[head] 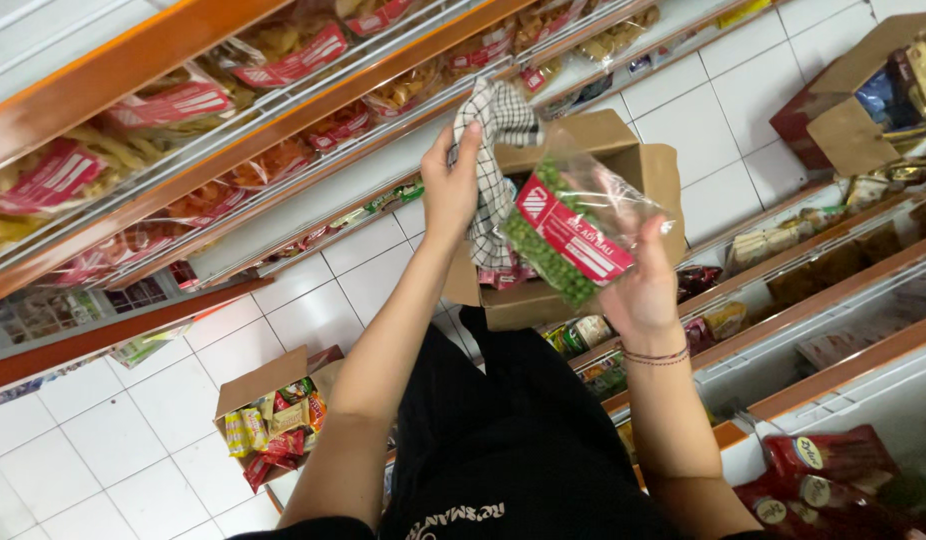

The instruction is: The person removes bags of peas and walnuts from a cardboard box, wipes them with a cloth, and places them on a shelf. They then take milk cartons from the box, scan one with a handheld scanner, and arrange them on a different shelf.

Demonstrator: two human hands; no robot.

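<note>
The left hand (451,185) grips a black-and-white checked cloth (495,150) at twelve o'clock, touching the clear bag of green peas (568,225) held closed in the right hand (638,290), just at two o'clock; an open cardboard box (623,150) lies behind both.
</note>
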